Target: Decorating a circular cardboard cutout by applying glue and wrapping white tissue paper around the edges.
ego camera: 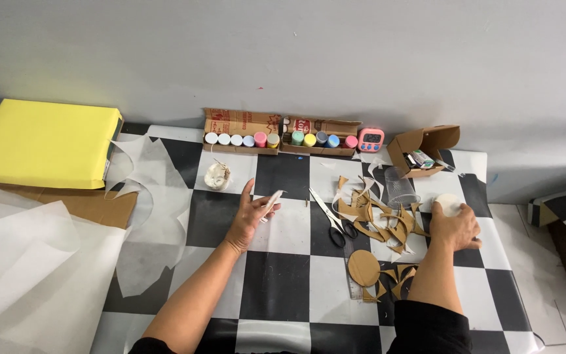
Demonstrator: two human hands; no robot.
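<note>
Head view: looks like a craft job w/ cut cardboard, and the step in hand seems to be fetching stuff, not cutting.

The right hand (454,227) is curled down over a small round white lid-like thing (447,202) on the black-and-white checked table cover (276,275), near the right edge. Fingers wrap its near side, so it's gripping it. A clear plastic cup (399,187) stands just beside it.

The left hand (251,215) is mostly open, palm up-ish, w/ a thin white strip of paper (272,200) pinched lightly at the fingertips, mid table.

The brown cardboard circle (363,267) lies on a clear ruler, scraps around it, black-handled scissors (335,226) btw the hands.

Next move, I think, needs a firm lift of the white thing w/o bumping the cup.
</note>
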